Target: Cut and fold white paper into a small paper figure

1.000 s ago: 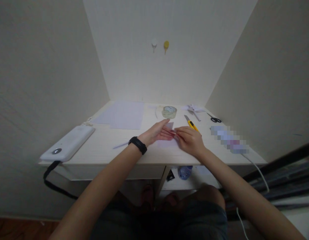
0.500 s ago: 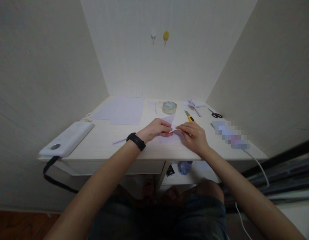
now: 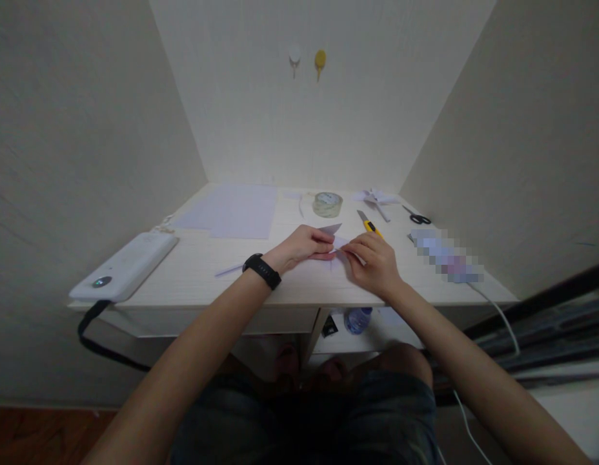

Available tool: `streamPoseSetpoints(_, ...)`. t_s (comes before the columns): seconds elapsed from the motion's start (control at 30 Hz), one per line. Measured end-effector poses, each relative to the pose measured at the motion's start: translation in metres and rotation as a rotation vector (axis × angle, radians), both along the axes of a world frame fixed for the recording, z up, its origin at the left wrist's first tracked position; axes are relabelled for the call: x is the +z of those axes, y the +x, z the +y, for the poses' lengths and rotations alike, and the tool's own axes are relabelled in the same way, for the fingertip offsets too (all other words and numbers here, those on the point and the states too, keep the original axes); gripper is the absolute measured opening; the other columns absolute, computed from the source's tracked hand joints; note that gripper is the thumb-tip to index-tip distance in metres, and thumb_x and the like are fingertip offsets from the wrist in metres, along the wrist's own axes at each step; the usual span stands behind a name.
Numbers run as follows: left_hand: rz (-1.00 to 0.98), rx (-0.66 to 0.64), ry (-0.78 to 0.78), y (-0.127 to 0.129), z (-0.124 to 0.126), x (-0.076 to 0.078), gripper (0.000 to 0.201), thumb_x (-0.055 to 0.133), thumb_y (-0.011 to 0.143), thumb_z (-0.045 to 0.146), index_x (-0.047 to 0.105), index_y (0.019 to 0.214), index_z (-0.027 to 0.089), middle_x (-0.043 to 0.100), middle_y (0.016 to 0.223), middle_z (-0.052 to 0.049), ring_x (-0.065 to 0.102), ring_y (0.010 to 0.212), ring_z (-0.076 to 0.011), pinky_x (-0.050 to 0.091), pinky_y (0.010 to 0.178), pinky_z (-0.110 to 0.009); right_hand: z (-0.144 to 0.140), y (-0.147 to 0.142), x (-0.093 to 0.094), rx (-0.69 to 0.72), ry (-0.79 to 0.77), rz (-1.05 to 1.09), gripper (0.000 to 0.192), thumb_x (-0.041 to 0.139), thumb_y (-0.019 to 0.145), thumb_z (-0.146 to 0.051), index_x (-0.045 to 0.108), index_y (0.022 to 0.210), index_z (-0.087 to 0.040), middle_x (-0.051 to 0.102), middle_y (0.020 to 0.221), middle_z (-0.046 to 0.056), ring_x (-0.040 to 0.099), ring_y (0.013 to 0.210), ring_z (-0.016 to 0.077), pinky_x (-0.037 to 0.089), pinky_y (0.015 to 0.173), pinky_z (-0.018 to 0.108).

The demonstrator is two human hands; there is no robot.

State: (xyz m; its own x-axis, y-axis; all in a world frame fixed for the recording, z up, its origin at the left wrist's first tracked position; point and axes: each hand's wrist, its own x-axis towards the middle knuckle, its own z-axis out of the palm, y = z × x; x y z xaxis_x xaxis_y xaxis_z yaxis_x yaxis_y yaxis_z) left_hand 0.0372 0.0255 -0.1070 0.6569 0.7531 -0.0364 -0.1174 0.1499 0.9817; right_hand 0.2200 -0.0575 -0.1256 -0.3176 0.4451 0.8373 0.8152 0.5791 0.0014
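Both hands meet at frame center over a small folded paper piece (image 3: pixel 334 240). The left hand (image 3: pixel 304 245) and right hand (image 3: pixel 372 258) each close their grip in a pinch on it. Its pointed flap tips toward the upper right; its long axis is unclear. It sits low over the desk (image 3: pixel 299 287), with a tape roll (image 3: pixel 327 204) and yellow utility knife (image 3: pixel 369 224) behind, between pale walls.
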Motion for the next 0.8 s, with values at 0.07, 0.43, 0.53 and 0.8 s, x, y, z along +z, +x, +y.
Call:
streamPoseSetpoints(0.07,-0.011,-0.016,0.008,0.0000,-0.0008,0.0003,0.013,0.078,0.067,-0.002,0.071,0.073,0.008,0.067,0.073,-0.002,0.066,0.070,-0.0105,0.057,0.094,-0.037,0.0002,-0.0003,-0.0001,-0.012,-0.005,-0.008,0.014,0.058,0.087,-0.015,0.071,0.086,-0.022,0.067,0.079,0.008,0.059,0.079,0.0224,0.051,0.076,0.039)
streamPoseSetpoints(0.43,-0.006,-0.029,0.029,0.0004,-0.0017,-0.0009,0.011,0.072,0.073,-0.002,0.070,0.071,0.009,0.068,0.076,-0.004,0.063,0.071,-0.0114,0.055,0.096,-0.043,-0.0007,-0.0005,-0.0011,-0.052,-0.023,-0.041,0.016,0.057,0.088,-0.017,0.072,0.085,-0.022,0.067,0.077,0.008,0.059,0.078,0.0224,0.050,0.073,0.038)
streamPoseSetpoints(0.53,-0.007,-0.032,0.021,0.0009,-0.0016,-0.0008,0.012,0.071,0.073,-0.004,0.069,0.070,0.008,0.067,0.076,-0.005,0.063,0.070,-0.0104,0.053,0.097,-0.041,-0.0014,-0.0013,-0.0005,-0.048,-0.004,-0.045,0.015,0.058,0.089,-0.017,0.072,0.085,-0.022,0.067,0.076,0.008,0.058,0.077,0.0220,0.050,0.073,0.037)
streamPoseSetpoints(0.8,-0.008,-0.033,0.022,0.0004,-0.0021,-0.0005,0.014,0.070,0.073,-0.005,0.069,0.072,0.009,0.067,0.075,-0.004,0.065,0.070,-0.0112,0.054,0.098,-0.042,-0.0013,-0.0002,-0.0012,-0.049,0.001,-0.052,0.015,0.058,0.089,-0.017,0.071,0.085,-0.022,0.067,0.075,0.007,0.058,0.077,0.0218,0.049,0.073,0.037)
